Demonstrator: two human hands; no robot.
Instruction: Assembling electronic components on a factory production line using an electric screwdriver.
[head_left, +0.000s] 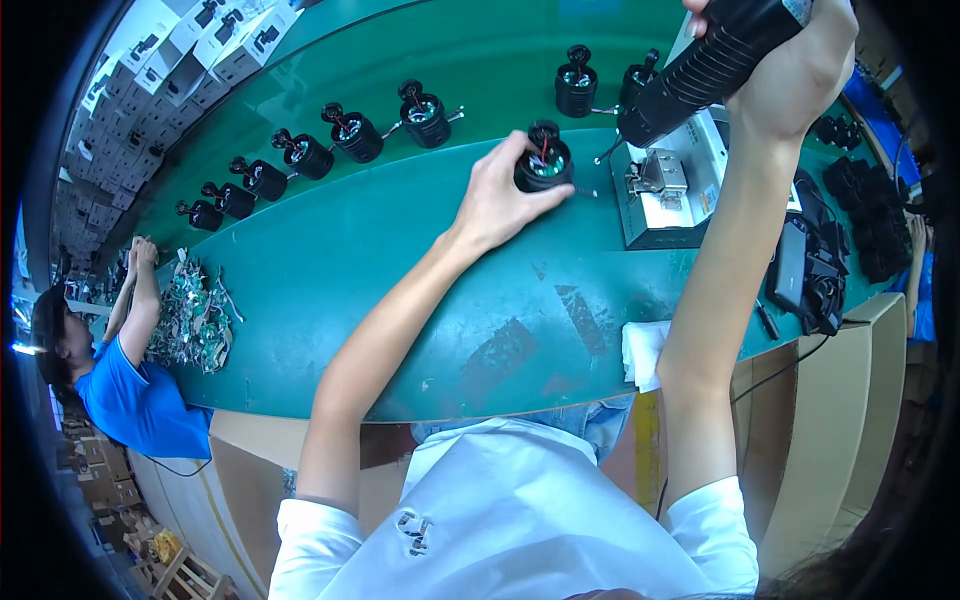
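My left hand grips a black round housing on the green table, thumb on its near side and fingers on its far left. Its top is uncovered: a green circuit board and red wires show inside, with a small round black part standing at its back. Raised at the upper right, my right hand is wrapped round a black electric screwdriver with a ribbed body. The bit points down and left, apart from the housing, beside a white screw feeder with a metal mechanism.
Several similar housings stand in a row along the green belt. A heap of circuit boards lies far left, near a person in blue. Black parts and a white cloth are at right; white boxes are stacked upper left.
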